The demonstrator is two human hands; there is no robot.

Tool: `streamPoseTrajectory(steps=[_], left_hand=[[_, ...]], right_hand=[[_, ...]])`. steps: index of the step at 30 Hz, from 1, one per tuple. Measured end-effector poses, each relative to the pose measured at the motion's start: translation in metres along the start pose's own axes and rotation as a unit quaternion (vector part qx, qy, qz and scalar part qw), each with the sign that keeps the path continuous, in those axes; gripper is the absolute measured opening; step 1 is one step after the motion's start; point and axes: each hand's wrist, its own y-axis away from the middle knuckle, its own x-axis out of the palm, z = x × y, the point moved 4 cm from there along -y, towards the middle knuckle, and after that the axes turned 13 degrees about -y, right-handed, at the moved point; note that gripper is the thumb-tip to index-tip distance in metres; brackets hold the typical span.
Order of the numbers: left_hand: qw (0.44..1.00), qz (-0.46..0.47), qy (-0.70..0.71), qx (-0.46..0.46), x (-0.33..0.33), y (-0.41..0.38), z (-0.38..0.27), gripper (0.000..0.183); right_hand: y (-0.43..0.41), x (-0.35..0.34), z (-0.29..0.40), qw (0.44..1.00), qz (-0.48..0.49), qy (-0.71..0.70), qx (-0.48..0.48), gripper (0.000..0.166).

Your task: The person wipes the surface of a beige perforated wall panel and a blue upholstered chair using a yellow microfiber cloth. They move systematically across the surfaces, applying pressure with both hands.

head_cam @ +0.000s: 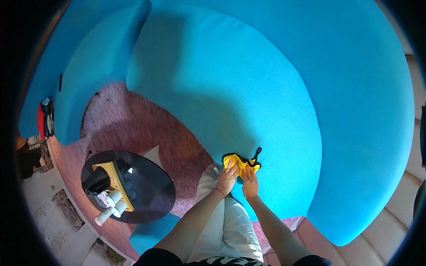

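A small yellow cloth [242, 165] with black edging and a black loop lies bunched on the blue sofa seat [213, 73], near its front edge. My left hand [228, 180], with a red string at the wrist, holds the cloth's left part, fingers spread over it. On its right part rests my right hand [250, 187], fingertips pressed into the folds. The two hands are side by side and slightly apart. What lies beneath the cloth is hidden.
The curved sofa back [359, 99] rises behind the seat. To the left, an oval dark table [149, 189] stands on a purple rug [133, 123], carrying a yellow tray [117, 186], a black container [97, 181] and white cups [114, 198]. Folded fabrics [46, 118] sit at far left.
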Motion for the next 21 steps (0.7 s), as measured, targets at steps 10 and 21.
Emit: streamPoseTrajectory(steps=[10, 21], left_hand=[[0.996, 0.022, -0.071, 0.053, 0.008, -0.002, 0.006, 0.046], [0.988, -0.097, -0.009, 0.122, -0.156, -0.093, 0.119, 0.063]], right_hand=[[-0.008, -0.004, 0.006, 1.0, -0.001, -0.001, 0.027, 0.043], [-0.155, -0.104, 0.074, 0.97, -0.185, -0.154, 0.034, 0.036]])
